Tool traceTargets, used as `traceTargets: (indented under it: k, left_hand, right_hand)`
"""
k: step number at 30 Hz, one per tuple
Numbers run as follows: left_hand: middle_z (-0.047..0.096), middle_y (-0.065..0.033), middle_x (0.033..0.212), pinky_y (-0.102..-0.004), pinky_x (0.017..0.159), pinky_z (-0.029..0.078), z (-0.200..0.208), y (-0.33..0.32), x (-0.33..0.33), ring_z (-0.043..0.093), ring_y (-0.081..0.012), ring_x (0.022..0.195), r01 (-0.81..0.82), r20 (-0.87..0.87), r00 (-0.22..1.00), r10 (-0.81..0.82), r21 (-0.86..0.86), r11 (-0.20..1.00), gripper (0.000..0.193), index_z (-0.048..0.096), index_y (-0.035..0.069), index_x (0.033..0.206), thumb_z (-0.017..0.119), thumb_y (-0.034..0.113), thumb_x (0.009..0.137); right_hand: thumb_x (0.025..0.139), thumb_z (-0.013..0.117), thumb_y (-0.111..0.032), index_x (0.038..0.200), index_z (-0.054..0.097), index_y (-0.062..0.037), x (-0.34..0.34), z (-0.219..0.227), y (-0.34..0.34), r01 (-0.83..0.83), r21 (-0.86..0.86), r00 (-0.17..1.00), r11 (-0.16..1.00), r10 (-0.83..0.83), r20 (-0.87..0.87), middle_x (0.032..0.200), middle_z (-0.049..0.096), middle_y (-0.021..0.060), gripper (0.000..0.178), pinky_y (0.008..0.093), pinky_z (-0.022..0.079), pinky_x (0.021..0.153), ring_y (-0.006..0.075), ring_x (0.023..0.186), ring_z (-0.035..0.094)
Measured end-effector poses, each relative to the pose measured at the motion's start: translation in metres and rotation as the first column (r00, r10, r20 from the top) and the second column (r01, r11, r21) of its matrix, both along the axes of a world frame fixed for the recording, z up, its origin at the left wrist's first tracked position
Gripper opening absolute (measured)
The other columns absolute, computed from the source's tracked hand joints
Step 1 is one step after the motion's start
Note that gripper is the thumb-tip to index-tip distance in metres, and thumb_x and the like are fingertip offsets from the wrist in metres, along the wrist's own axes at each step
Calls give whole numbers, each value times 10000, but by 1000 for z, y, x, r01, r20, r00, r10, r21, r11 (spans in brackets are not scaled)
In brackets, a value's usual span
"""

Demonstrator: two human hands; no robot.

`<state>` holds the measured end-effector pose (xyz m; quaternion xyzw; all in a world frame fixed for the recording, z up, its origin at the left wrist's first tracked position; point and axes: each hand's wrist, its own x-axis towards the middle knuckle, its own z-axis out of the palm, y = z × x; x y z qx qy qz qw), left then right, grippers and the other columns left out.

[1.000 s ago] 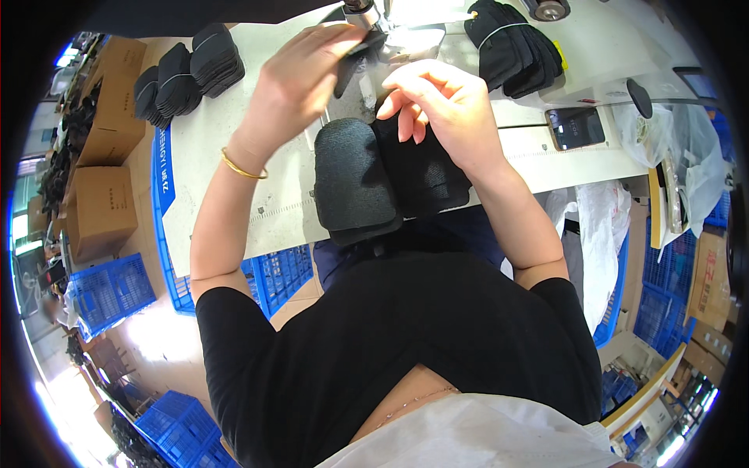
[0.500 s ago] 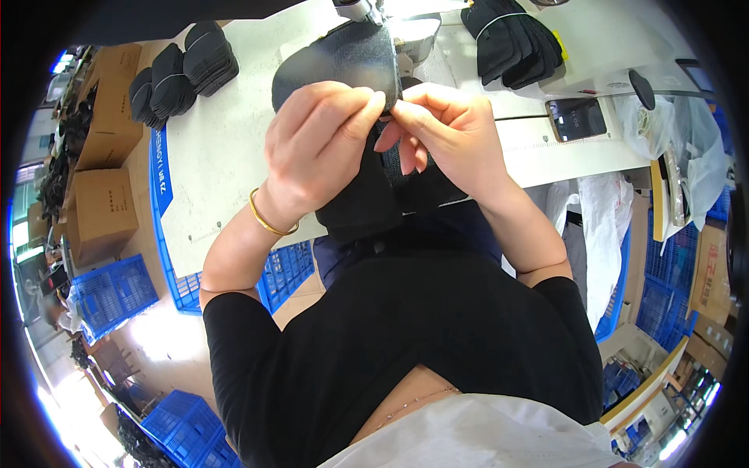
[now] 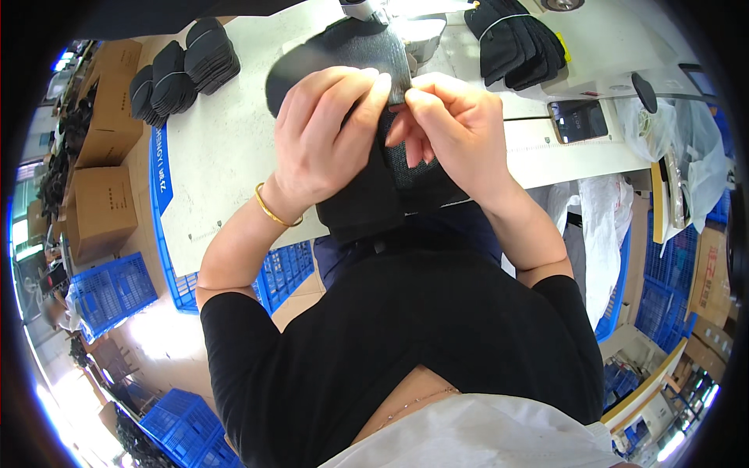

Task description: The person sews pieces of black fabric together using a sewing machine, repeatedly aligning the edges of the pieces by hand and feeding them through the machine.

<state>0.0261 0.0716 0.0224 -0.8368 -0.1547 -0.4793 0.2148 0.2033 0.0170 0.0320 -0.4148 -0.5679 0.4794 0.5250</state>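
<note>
Pad [image 3: 331,56], black: left of phone [image 3: 578,121]; near edge pinched by left hand [image 3: 324,136] and right hand [image 3: 462,139], remainder beyond them.

The black top [image 3: 421,312] over there has short, plain sleeves [image 3: 242,335]; a slim gold bangle [image 3: 269,210] circles the left wrist [image 3: 287,201]; a fine necklace [image 3: 417,402] shows; the trousers [image 3: 468,228] look navy.

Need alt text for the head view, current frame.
A person's left hand and right hand pinch the near edge of a black fabric piece next to a metal machine part, over a white table. Black stacks lie at upper left and upper right; a phone lies at right.
</note>
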Motion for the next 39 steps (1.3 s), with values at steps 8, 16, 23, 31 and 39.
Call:
traceTargets:
  k: [8, 16, 23, 31, 39]
  left_hand:
    - [675, -86, 922, -332, 707, 563, 1, 27, 5, 660, -246, 871, 37, 9, 999, -38, 50, 998, 324, 703, -11, 897, 693, 4, 573]
    - [689, -73, 929, -311, 716, 551, 8, 54, 1, 667, -222, 877, 62, -28, 998, -60, 90, 994, 279, 702, -8, 889, 690, 13, 611]
    - [682, -58, 915, -301, 709, 550, 10, 58, 6, 665, -206, 853, -4, -4, 1000, 5, 106, 994, 279, 711, -3, 895, 684, 5, 618]
    - [615, -45, 871, -286, 641, 522, 12, 43, 12, 596, -188, 785, -106, -54, 993, 109, 47, 993, 291, 673, 1, 876, 721, 114, 612]
    - [646, -81, 980, -334, 730, 521, 13, 35, 10, 630, -237, 856, -128, -48, 991, 123, -108, 986, 257, 699, 8, 984, 716, -8, 728]
  right_hand:
    - [936, 511, -109, 809, 663, 28, 0, -3, 25, 36, 25, 993, 999, -33, -115, 662, 696, 84, 241, 203, 416, 425, 76, 461, 580]
    - [946, 544, -137, 889, 683, 23, -4, -4, 32, 54, 6, 990, 999, -52, -128, 679, 700, 91, 219, 206, 416, 425, 82, 464, 583]
    - [962, 557, -141, 971, 695, 14, 0, -8, 27, 29, -12, 994, 1000, -30, -108, 728, 706, 109, 207, 201, 414, 428, 92, 466, 566]
    - [956, 565, -139, 943, 692, 11, -5, -8, 25, 12, -39, 993, 999, -17, -113, 719, 698, 96, 197, 201, 408, 429, 88, 469, 566]
    - [952, 588, -151, 967, 689, 6, -5, -10, 22, -11, -63, 996, 998, 5, -93, 733, 702, 95, 188, 201, 414, 442, 85, 483, 574]
